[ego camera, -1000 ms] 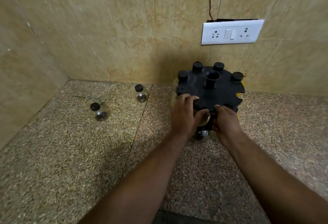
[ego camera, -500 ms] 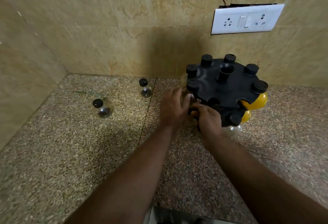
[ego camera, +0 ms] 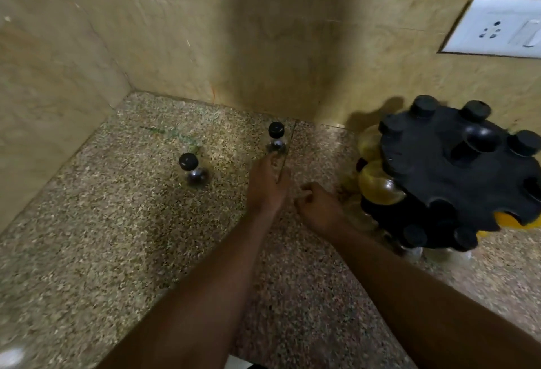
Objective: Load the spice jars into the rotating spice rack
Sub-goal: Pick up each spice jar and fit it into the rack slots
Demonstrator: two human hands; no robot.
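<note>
A person's left hand (ego camera: 268, 184), fingers (ego camera: 270, 162) extended and empty, reaches toward a small clear glass spice jar with a black cap (ego camera: 276, 141) on the speckled granite table (ego camera: 117, 237). The right hand (ego camera: 317, 207), fingers loosely curled, holds nothing beside the black plastic rotating spice rack (ego camera: 459, 175) (several slots filled). A second black-capped jar (ego camera: 193, 170) stands apart, left.

Single head-worn wide-angle view: looks forward and down from above onto a speckled worktop (ego camera: 117, 251) corner, close enough that both forearms fill the lower frame; tiled wall (ego camera: 263, 32) behind; image motion-blurred.
</note>
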